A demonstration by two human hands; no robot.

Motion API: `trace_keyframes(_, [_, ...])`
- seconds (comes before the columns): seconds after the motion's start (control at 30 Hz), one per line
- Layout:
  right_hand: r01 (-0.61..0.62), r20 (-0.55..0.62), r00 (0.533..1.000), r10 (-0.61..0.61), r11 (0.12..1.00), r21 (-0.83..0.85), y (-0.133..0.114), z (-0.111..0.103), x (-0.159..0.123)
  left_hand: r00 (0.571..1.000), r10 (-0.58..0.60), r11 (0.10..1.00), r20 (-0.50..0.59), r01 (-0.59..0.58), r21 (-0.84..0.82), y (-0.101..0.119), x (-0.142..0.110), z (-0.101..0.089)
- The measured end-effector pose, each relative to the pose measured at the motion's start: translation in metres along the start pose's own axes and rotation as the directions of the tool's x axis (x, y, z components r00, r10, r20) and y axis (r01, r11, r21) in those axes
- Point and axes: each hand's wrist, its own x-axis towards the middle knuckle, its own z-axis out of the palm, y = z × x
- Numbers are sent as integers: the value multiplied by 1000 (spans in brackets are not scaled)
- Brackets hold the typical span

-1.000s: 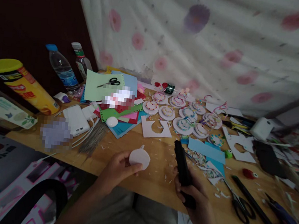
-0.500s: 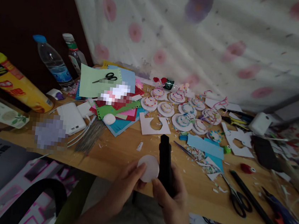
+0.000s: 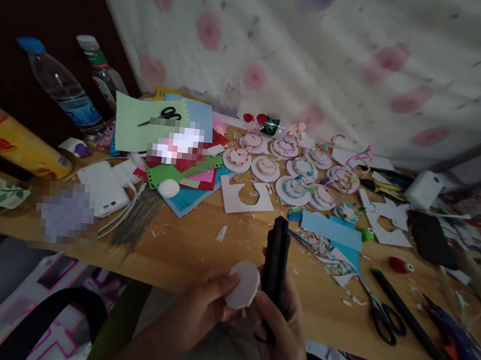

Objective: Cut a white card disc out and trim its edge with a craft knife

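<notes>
Between the thumb and fingers of my left hand [image 3: 210, 303] is a small round white disc [image 3: 243, 286], held over the table's front edge. A bit of something yellow shows under its lower rim. My right hand [image 3: 283, 322] is wrapped round a long black tool [image 3: 276, 258] that points away from me; its exact kind is unclear. The right thumb reaches toward the disc's right edge, and I cannot tell whether it touches. Past the hands lie a white card with a round cutout [image 3: 232, 196] and several small white decorated paper hats [image 3: 295, 190].
Scissors [image 3: 384, 318], a dark green stick [image 3: 406, 318] and a blue glue gun [image 3: 459, 340] lie at right. Blue paper strips [image 3: 332, 231] sit among scraps. Coloured sheets [image 3: 142, 129], a power bank [image 3: 102, 188], thin wires [image 3: 139, 221] and bottles [image 3: 75, 99] occupy the left.
The disc has tilted and moved slightly right and down in my left hand. The black tool has shifted right and turned a little. The camera view has moved too.
</notes>
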Motion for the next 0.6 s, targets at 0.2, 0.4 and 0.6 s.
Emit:
trace_keyframes(0.2, [61,-13,998,-62,995,-76,0,-19,-2,988,58,998,-140,-63,-30,10,-1,-2])
trace_keyframes(0.4, [74,42,997,-63,936,-344,10,-37,-5,969,164,983,-182,-146,108,13,1,-18])
trace_keyframes(0.6, [78,-72,991,-111,932,-354,10,-26,-9,959,228,966,-167,-201,164,22,3,-18])
